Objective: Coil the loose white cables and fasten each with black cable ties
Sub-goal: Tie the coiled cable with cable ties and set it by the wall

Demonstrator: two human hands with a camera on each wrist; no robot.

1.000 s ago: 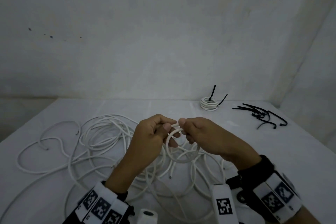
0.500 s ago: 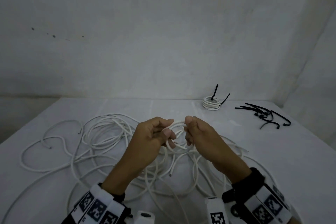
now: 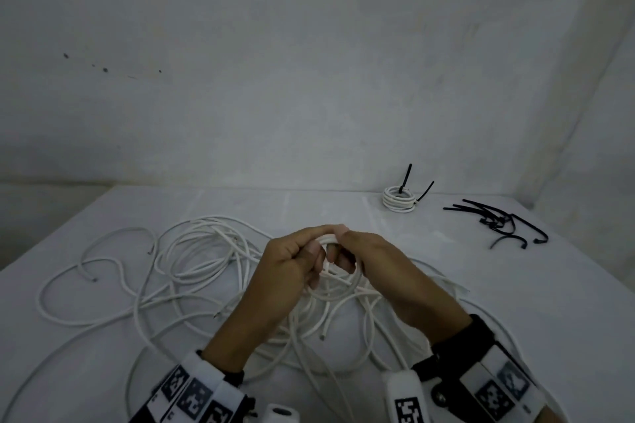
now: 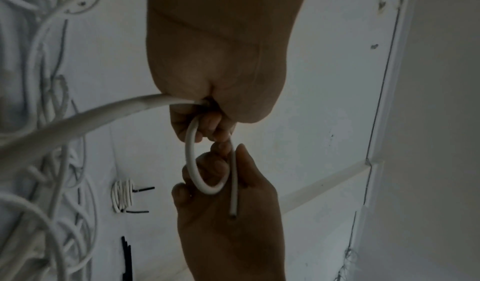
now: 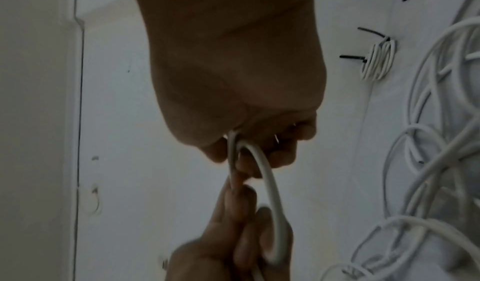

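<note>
Both hands met above the table [image 3: 86, 216], over the heap of loose cables [image 3: 199, 251], and each gripped the same cable [image 3: 328, 238]. The left hand [image 3: 292, 268] had its fingers curled round it, thumb laid across the top; the right hand [image 3: 371, 261] pinched it from the other side, so that the fingertips of the two hands touched at the crown of a small loop. In the left wrist view the loop [image 4: 193, 162] hung as a narrow U between the left hand [image 4: 215, 76] and the right hand [image 4: 226, 213], and the cable's cut end [image 4: 233, 214] lay against the right palm, while the long run of the cable [image 4: 78, 125] left the left fist toward the heap (blurred there, so its course could not be followed). The right wrist view showed the same loop [image 5: 270, 189] passing from the right hand [image 5: 233, 80] down into the left hand [image 5: 233, 244], whose fingers were closed round it. The heap spread over the near and left parts of the table, several cut ends showing. At the far edge, right of centre, lay a finished coil [image 3: 399, 203], bound by two ties [image 3: 405, 178] whose tails stuck up. Well to its right lay a small pile of spare ties [image 3: 498, 220], apart from both the coil and the heap.
</note>
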